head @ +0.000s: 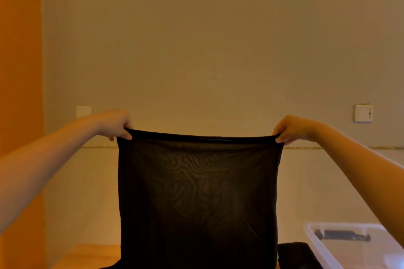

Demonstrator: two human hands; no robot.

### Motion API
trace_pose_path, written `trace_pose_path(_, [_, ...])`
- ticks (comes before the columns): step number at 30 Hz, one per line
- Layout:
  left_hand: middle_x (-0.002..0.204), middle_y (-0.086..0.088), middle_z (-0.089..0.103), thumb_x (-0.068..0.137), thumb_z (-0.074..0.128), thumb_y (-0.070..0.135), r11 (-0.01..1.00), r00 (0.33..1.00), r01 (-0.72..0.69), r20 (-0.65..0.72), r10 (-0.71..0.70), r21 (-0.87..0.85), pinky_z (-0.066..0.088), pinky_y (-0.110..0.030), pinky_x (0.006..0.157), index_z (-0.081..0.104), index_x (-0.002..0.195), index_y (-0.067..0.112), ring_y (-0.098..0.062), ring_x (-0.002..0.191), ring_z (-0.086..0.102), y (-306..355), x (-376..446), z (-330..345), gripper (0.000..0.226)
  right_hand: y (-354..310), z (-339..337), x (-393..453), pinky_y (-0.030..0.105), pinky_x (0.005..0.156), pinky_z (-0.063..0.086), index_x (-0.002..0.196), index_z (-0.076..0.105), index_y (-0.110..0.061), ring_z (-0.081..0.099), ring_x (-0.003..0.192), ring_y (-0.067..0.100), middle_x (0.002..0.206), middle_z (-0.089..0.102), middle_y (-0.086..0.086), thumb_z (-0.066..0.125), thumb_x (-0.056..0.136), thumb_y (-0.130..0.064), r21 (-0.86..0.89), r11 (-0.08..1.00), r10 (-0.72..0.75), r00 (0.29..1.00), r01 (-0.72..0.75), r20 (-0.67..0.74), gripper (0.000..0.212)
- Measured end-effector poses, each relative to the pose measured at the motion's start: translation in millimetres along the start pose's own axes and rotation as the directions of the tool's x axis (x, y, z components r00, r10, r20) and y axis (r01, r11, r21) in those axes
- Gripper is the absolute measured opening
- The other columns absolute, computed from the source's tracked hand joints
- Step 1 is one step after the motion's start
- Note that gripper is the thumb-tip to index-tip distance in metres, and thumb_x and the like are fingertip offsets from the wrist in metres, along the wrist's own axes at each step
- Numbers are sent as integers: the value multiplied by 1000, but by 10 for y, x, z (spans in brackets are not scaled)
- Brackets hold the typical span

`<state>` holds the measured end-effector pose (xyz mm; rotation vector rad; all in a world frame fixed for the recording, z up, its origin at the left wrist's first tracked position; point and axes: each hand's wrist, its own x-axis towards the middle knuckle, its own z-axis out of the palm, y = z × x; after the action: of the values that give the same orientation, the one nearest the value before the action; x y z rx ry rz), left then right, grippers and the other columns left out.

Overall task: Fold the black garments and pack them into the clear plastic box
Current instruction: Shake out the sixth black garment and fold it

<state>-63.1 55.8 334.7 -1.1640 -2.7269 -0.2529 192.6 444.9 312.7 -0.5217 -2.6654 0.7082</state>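
Note:
A thin, slightly see-through black garment (197,199) hangs stretched flat in front of me, its top hem level and its lower part running out of the bottom of the frame. My left hand (115,123) pinches the top left corner. My right hand (290,130) pinches the top right corner. Both arms are held out and raised. The clear plastic box (323,247) sits at the lower right, open, with a dark handle or clip showing at its far wall. Another black garment (295,254) lies just left of the box.
A wooden surface (87,256) shows at the lower left. Behind is a plain wall with a white socket plate (83,111) on the left and a switch plate (363,113) on the right. An orange curtain or panel (19,72) runs down the left edge.

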Motion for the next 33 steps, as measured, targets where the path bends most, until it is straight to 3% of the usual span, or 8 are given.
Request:
trace_pose_path(3, [80,-11,54,87,65,22,999,1000,-17,-1,17,38,38,-21,55,65,74,7,-19,65,47,-15,48,56,19,-60,11,14,20,59,45,69,67,-13,54,61,13,62,62,0,65,81,2,-139,990,-3,1000,5,14,20])
trace_pose_path(6, [72,-8,48,86,67,23,996,999,-30,28,33,-85,33,-28,60,66,80,-4,-18,65,41,-126,27,78,28,-6,-40,-35,22,60,45,69,66,-8,51,56,13,56,60,0,64,81,4,-13,1000,10,999,-9,36,17])
trace_pose_path(10, [60,0,40,89,63,13,948,998,2,54,16,-318,30,-22,51,60,69,3,-14,55,33,-167,-46,94,22,56,-83,-107,21,59,45,70,65,-6,49,56,13,59,57,3,63,82,4,104,994,28,995,-38,98,16])
trace_pose_path(14, [60,3,53,92,56,18,781,998,39,-6,-56,-624,31,-22,56,65,75,7,-12,60,41,-156,-86,177,23,87,-84,-123,19,52,40,69,59,-4,40,53,11,58,46,2,56,90,-9,306,952,5,999,-17,42,22])
trace_pose_path(17, [80,2,68,94,51,21,624,996,14,-43,-76,-781,40,-26,72,69,89,8,-15,82,55,-138,-85,232,23,61,-78,-115,18,52,40,71,56,-3,38,54,11,62,43,4,53,92,-16,370,929,-15,1000,19,-13,25])
trace_pose_path(24, [87,-5,67,88,62,10,864,966,-36,-240,-100,-502,41,-25,61,72,89,12,-15,75,55,-62,-54,235,10,-17,-44,-94,17,60,49,94,69,-5,57,73,15,82,66,4,61,86,-3,131,991,-25,995,37,-96,12])
trace_pose_path(27, [80,-7,66,87,64,13,911,939,-53,-332,-94,-408,44,-26,59,71,86,10,-21,72,56,4,-85,188,8,-67,-70,-133,19,63,44,84,69,-13,55,69,12,76,64,0,62,86,-6,-73,996,-48,997,43,-64,10])
trace_pose_path(33, [93,-11,67,88,62,15,902,764,-76,-606,-222,-426,38,-31,72,72,95,4,-22,86,56,143,-91,64,16,-228,-199,-178,30,78,39,84,66,-12,54,84,20,80,60,1,65,84,-8,-246,966,-133,973,84,-187,4])
